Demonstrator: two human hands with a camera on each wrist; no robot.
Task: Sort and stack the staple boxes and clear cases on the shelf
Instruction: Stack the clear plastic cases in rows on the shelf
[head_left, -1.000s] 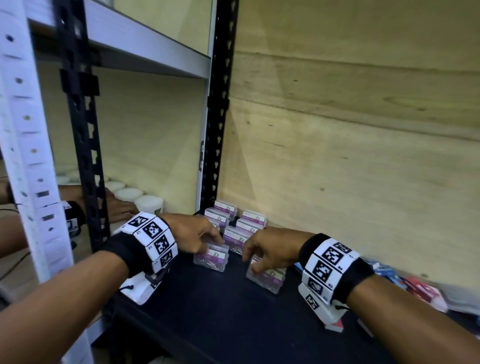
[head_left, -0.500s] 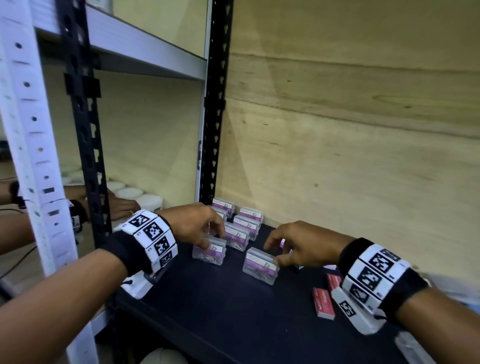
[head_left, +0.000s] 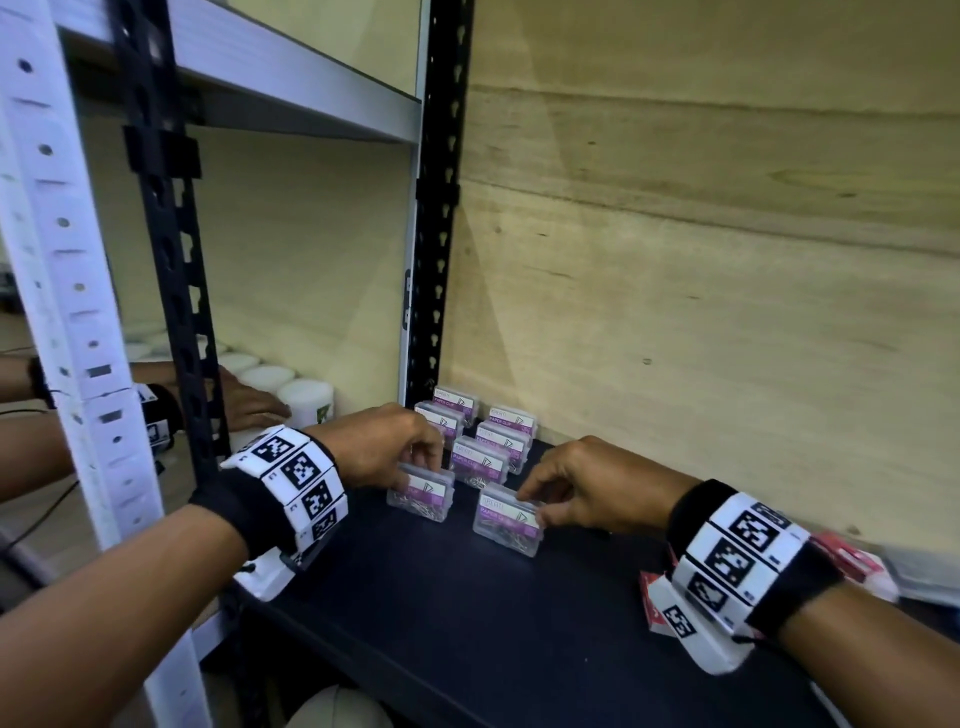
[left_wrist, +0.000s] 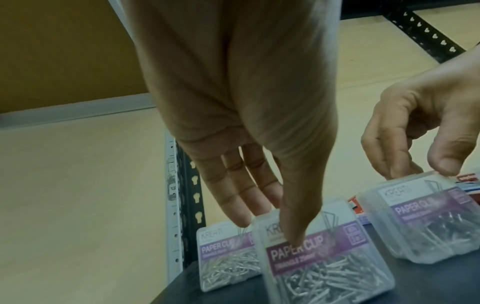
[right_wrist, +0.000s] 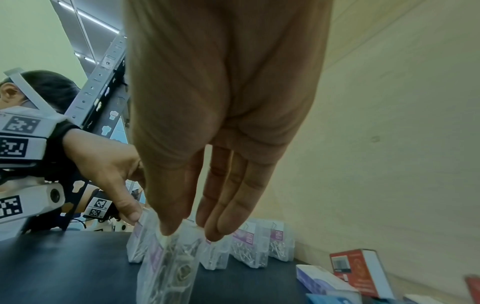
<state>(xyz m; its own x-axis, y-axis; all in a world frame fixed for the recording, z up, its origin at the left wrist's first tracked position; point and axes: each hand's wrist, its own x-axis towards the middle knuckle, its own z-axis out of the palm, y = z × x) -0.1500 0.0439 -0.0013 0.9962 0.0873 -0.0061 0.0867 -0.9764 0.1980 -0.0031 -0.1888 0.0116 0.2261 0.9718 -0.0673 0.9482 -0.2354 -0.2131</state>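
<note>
Two clear paper-clip cases stand upright side by side on the dark shelf (head_left: 415, 623). My left hand (head_left: 421, 462) pinches the top of the left clear case (head_left: 421, 493), thumb in front and fingers behind, as the left wrist view shows for the hand (left_wrist: 267, 228) and case (left_wrist: 324, 267). My right hand (head_left: 530, 501) pinches the top of the right clear case (head_left: 509, 522), seen edge-on (right_wrist: 168, 267) between thumb and fingers (right_wrist: 192, 232). Behind them, several more clear cases (head_left: 496, 441) stand in two rows toward the corner. A red staple box (head_left: 652, 597) lies by my right wrist.
The plywood back wall (head_left: 675, 312) runs close behind the cases, and a black upright post (head_left: 436, 260) stands in the corner. Red (right_wrist: 361, 271) and blue-white (right_wrist: 319, 277) boxes lie to the right. White tubs (head_left: 306, 400) and another person's hand (head_left: 249, 405) are beyond the left frame.
My right hand has shifted from covering its case to pinching the case's top edge, with the case standing a little farther forward. My left hand has stayed on its case.
</note>
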